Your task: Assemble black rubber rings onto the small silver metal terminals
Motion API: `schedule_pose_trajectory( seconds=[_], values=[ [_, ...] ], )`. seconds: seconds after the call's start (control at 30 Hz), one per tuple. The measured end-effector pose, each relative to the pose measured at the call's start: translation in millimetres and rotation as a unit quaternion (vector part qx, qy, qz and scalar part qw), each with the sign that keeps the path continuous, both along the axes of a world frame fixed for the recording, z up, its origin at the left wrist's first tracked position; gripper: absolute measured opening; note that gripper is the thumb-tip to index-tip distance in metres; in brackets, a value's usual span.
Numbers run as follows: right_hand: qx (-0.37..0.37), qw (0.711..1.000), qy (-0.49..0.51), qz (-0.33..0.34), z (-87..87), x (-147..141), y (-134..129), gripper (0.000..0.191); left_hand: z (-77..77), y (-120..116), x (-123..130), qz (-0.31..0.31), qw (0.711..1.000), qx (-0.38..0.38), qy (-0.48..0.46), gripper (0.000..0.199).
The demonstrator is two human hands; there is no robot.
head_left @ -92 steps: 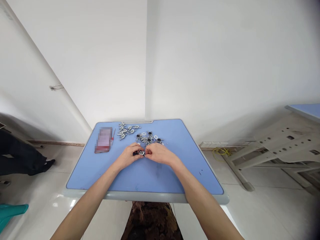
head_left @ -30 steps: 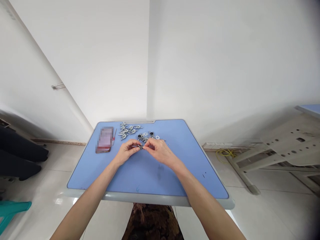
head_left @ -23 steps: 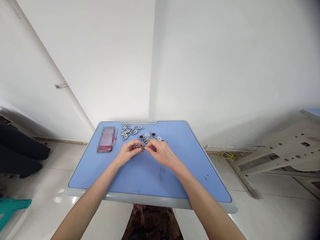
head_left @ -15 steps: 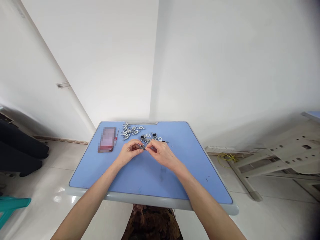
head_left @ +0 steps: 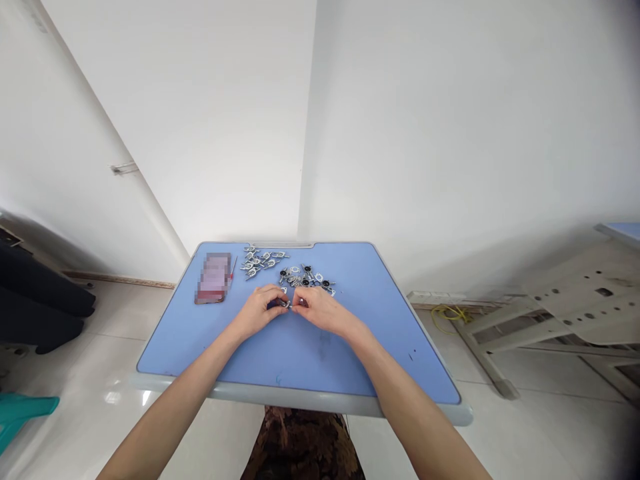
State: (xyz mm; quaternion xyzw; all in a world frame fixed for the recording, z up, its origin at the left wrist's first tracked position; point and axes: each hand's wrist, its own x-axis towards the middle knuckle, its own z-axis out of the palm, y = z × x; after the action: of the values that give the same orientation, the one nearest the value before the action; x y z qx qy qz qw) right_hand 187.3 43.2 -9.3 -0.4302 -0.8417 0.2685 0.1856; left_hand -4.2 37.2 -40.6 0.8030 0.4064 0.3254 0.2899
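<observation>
My left hand (head_left: 259,309), over the middle of the blue tabletop (head_left: 290,353), pinches a small silver metal part (head_left: 287,305) between thumb and fingers. Right beside it, my right hand (head_left: 323,309) has its thumb and fingers pressed together; whatever they hold is mostly hidden. Just beyond both hands lies a loose pile of metal pieces, some with black round parts (head_left: 307,268) and some flat silver plates (head_left: 319,277). Farther left, toward the back edge, several silver metal assemblies (head_left: 257,261) are spread in a group.
A phone with a blurred screen (head_left: 214,277) lies on the left of the table, with a thin red-and-silver tool (head_left: 233,268) alongside. White wall rises behind. Another desk frame (head_left: 565,313) and a yellow cable (head_left: 450,316) are at right; a teal stool (head_left: 25,410) stands at left.
Both hands have come slightly nearer to me and lower, still close together. More of the pile with black parts shows beyond them. The metal part remains in my left fingers.
</observation>
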Motion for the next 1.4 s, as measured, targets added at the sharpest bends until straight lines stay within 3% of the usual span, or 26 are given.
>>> schedule_pose_trajectory(
  seconds=[0.1, 0.23, 0.37, 0.47, 0.77, 1.0, 1.2, 1.4],
  values=[
    [-0.045, 0.999, 0.0, 0.023, 3.9, 5, -1, 0.009, 1.1, -1, 1, -0.007, 0.997, 0.029, 0.069, 0.01],
    [-0.117, 0.992, 0.044, 0.009, 10.7, 16, -1, 0.014, 0.0, -2, 1, -0.016, 0.995, 0.026, 0.091, 0.011],
    [-0.202, 0.963, 0.176, 0.015, 13.9, 21, 2, 0.02, 1.5, -4, 3, -0.014, 0.997, 0.014, 0.08, 0.012],
    [-0.221, 0.934, 0.28, 0.023, 13.2, 17, 4, 0.018, 4.3, -5, 4, -0.009, 0.998, 0.003, 0.067, 0.014],
    [-0.154, 0.921, 0.351, -0.07, 12.2, 11, 6, 0.027, 2.6, -4, 6, -0.002, 0.999, -0.014, 0.048, 0.023],
    [-0.037, 0.935, 0.338, -0.101, 11.0, 10, 9, 0.031, -3.9, -2, 8, 0.005, 0.998, 0.023, 0.052, 0.011],
    [-0.097, 0.936, 0.327, -0.084, 7.7, 6, 4, 0.024, -3.2, -2, 9, -0.005, 0.998, 0.027, 0.054, 0.008],
    [-0.079, 0.953, 0.288, -0.055, 2.9, 3, 2, 0.018, -1.7, -2, 10, 0.005, 0.998, 0.023, 0.058, 0.008]
  ],
)
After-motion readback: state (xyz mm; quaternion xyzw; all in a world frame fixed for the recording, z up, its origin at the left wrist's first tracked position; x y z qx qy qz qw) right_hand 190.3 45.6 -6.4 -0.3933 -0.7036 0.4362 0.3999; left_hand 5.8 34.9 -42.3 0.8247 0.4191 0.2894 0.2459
